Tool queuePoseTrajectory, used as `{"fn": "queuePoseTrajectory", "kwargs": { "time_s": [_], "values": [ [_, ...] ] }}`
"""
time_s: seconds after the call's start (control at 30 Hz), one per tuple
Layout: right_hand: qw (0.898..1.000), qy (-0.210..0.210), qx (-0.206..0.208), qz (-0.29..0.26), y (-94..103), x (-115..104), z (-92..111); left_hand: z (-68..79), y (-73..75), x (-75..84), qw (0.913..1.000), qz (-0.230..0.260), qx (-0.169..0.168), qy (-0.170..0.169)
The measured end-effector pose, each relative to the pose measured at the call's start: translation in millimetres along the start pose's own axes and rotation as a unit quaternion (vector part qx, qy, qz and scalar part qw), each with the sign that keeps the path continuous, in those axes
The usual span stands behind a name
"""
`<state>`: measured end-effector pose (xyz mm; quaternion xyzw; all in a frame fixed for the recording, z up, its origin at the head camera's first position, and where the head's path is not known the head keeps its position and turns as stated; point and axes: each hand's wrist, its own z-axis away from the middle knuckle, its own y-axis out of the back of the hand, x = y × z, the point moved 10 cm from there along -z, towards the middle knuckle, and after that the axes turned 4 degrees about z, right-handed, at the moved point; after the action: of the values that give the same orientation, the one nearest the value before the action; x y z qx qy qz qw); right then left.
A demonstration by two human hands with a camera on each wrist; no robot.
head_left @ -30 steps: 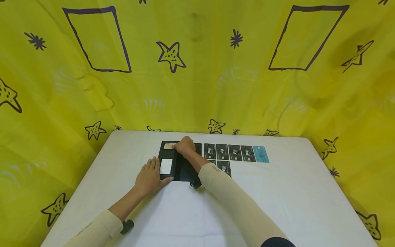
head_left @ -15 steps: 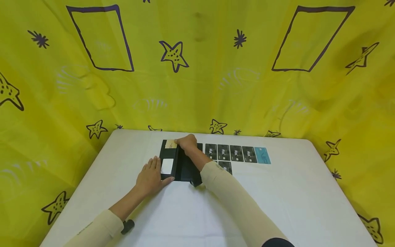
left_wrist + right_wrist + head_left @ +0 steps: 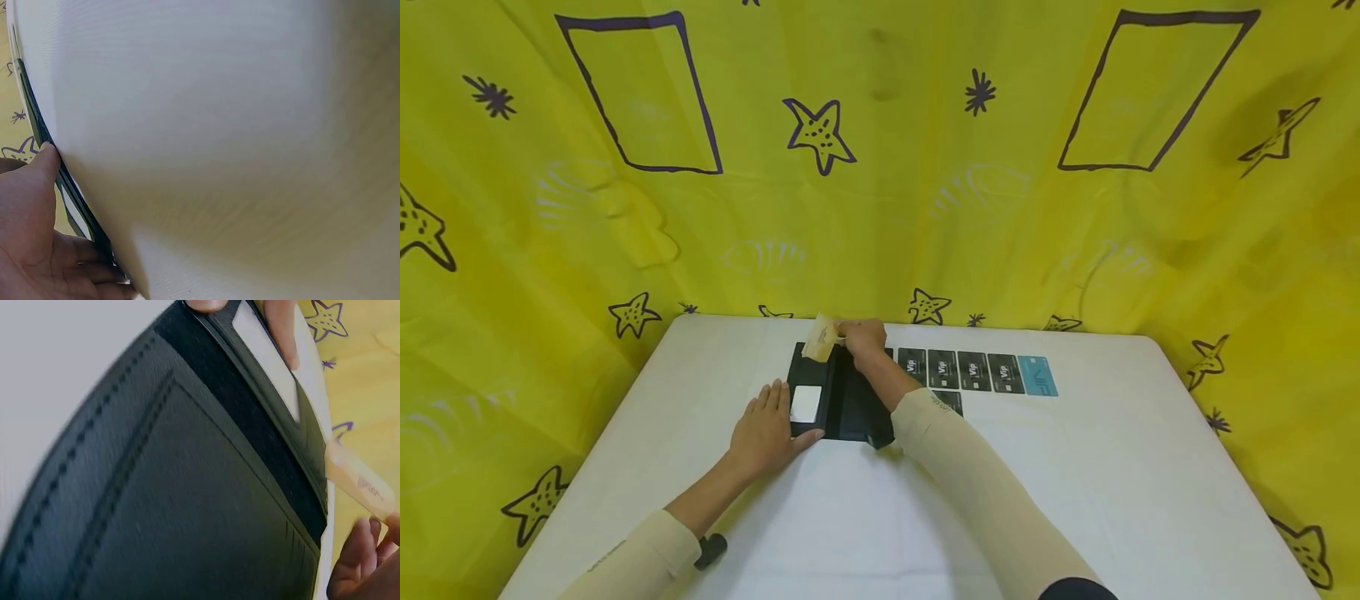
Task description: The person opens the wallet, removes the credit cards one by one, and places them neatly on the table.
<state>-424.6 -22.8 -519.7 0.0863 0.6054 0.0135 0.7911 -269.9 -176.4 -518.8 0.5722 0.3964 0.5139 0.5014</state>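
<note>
Right hand (image 3: 863,337) pinches yellow card (image 3: 820,339); weak pinch could drop it. Left hand (image 3: 763,429), fingers close together, thumb apart, touches wallet (image 3: 808,372); light press could let it slide.

Yellow cloth (image 3: 887,208) hangs behind white desk (image 3: 1150,483), showing along both sides on my head feed. Spotted stars (image 3: 821,136), spiky bursts (image 3: 980,92), pale shell shapes (image 3: 981,183), two dark four-sided outlines (image 3: 702,92) mark fabric. Desk's far corners rounded. My right-wrist feed catches same cloth.
</note>
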Motion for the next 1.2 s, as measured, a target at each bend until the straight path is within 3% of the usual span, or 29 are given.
{"fn": "queuePoseTrajectory", "kwargs": {
  "time_s": [0.27, 0.5, 0.87, 1.2],
  "values": [
    [0.997, 0.010, -0.013, -0.081, 13.2, -5.0, 1.3, -1.1, -1.9, -2.3, 1.0000, 0.000, -0.001, 0.005],
    [0.997, 0.007, 0.011, -0.073, 25.9, 3.0, 9.0, -1.0, -4.2, -3.6, 1.0000, -0.002, -0.001, 0.004],
    [0.996, 0.057, -0.001, -0.062, 31.1, -5.9, 22.1, -2.5, -2.3, -3.8, 1.0000, -0.002, 0.006, 0.000],
    [0.996, 0.034, -0.032, -0.080, 40.5, -1.1, 30.0, -0.3, 1.1, -1.1, 1.0000, 0.001, 0.008, 0.000]
  ]
}}
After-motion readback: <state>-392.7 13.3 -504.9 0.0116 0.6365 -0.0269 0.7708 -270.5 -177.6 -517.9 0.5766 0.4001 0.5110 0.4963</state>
